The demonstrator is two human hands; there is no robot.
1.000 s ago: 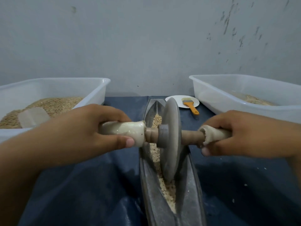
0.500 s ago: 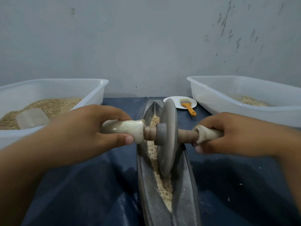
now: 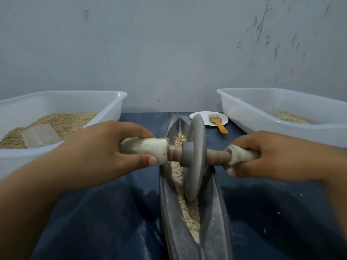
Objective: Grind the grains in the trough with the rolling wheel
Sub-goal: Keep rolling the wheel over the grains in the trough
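Note:
A grey boat-shaped trough (image 3: 214,218) runs away from me down the middle of the dark blue cloth. Crushed pale grains (image 3: 189,216) lie along its groove. The grey rolling wheel (image 3: 194,160) stands upright in the groove on a wooden axle with cream-wrapped handles. My left hand (image 3: 105,151) grips the left handle (image 3: 146,150), fingers curled over it and thumb beneath. My right hand (image 3: 272,156) grips the right handle (image 3: 244,155) the same way.
A white tub (image 3: 112,102) at the left holds whole grain and a clear scoop (image 3: 40,136). Another white tub (image 3: 262,124) at the right holds a little ground grain. A small white plate (image 3: 201,117) with an orange-handled brush (image 3: 218,123) lies behind the trough, by the grey wall.
The wheel has rolled a little along the trough, towards its far end, with both hands still gripping the handles. The view has shifted slightly.

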